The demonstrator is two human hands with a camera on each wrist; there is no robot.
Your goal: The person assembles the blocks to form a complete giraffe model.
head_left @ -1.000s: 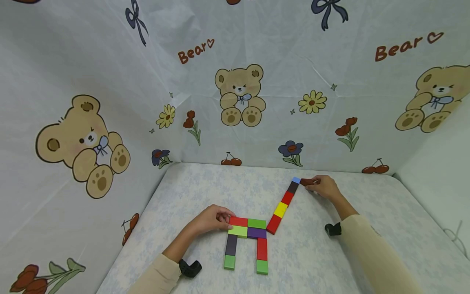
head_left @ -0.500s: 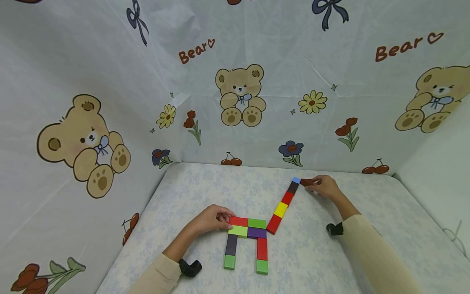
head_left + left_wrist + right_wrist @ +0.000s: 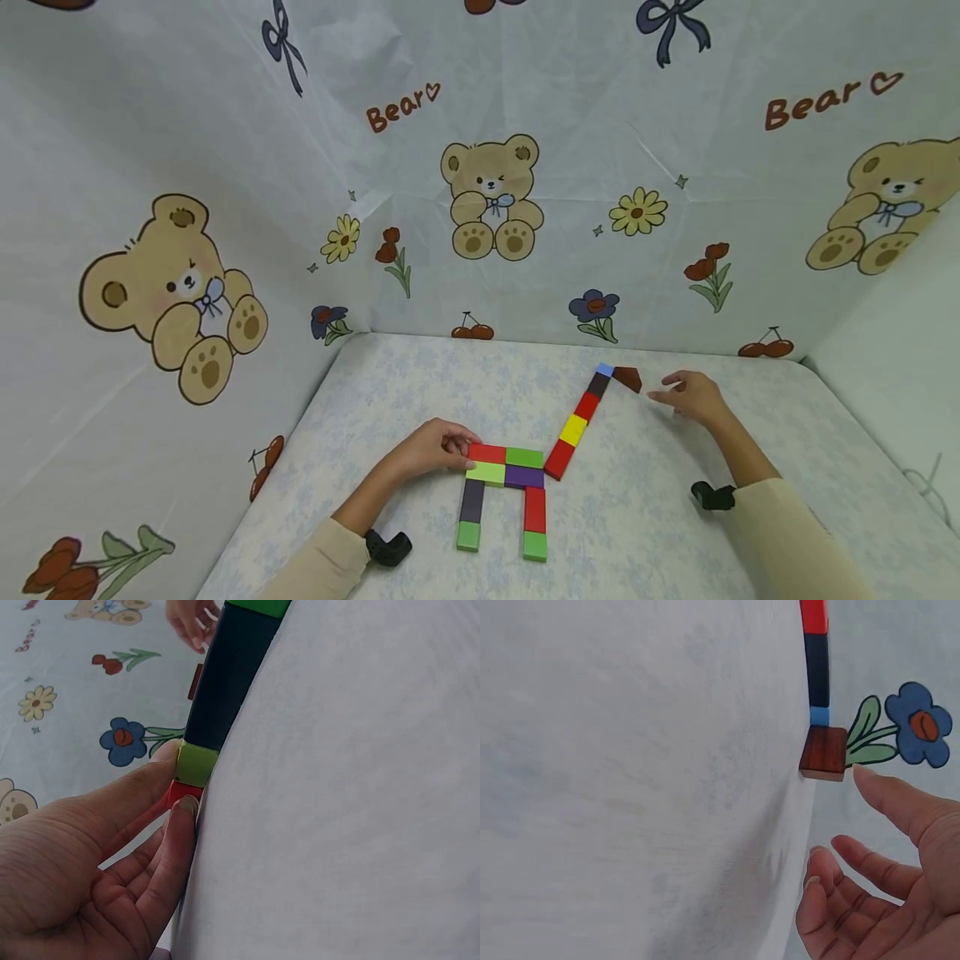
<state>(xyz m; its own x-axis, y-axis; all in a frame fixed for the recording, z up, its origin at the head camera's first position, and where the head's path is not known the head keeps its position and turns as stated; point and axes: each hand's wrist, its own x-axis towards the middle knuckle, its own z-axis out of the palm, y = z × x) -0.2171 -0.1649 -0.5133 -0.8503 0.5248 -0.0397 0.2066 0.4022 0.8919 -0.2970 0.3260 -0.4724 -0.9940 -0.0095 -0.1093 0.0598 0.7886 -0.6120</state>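
In the head view, my left hand rests at the left end of a flat block figure. Its thumb touches the lime block and a finger touches the red block, pinching that corner. My right hand hovers right of a brown wooden block, apart from it, fingers loosely spread and holding nothing. The brown block lies at the top of a slanting row, touching the small blue block. Below that come a black block, a red one, a yellow block and another red one.
Beside the lime block sit a purple block and a green block. Two legs, with a black block and a red block, end in green blocks. A bear-print cloth rises behind the table.
My right hand has let go of the brown block and moved right, away from it. The brown block stays beside the blue one. My left hand has not moved.
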